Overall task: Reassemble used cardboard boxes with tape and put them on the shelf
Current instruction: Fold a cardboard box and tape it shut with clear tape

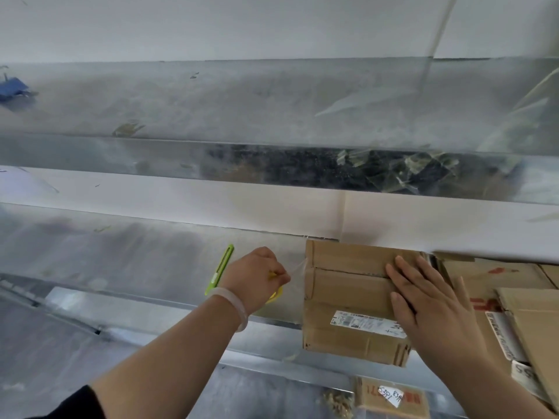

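A small brown cardboard box (pixel 348 300) with a white shipping label sits on the metal shelf (pixel 136 261), its top flaps folded down. My right hand (pixel 429 300) lies flat on the box's right side, fingers straight, pressing the flaps. My left hand (pixel 260 276) is left of the box and grips a yellow roll of clear tape (pixel 276 293), mostly hidden under the hand. A clear strip of tape (pixel 298 269) stretches from the roll to the box's upper left corner.
A green utility knife (pixel 219 272) lies on the shelf just left of my left hand. Flattened cardboard (pixel 514 303) is stacked at the right. Another labelled box (pixel 393 397) sits on a lower level. An upper metal shelf (pixel 242 110) runs overhead, with crumpled tape (pixel 423 167) on its front edge.
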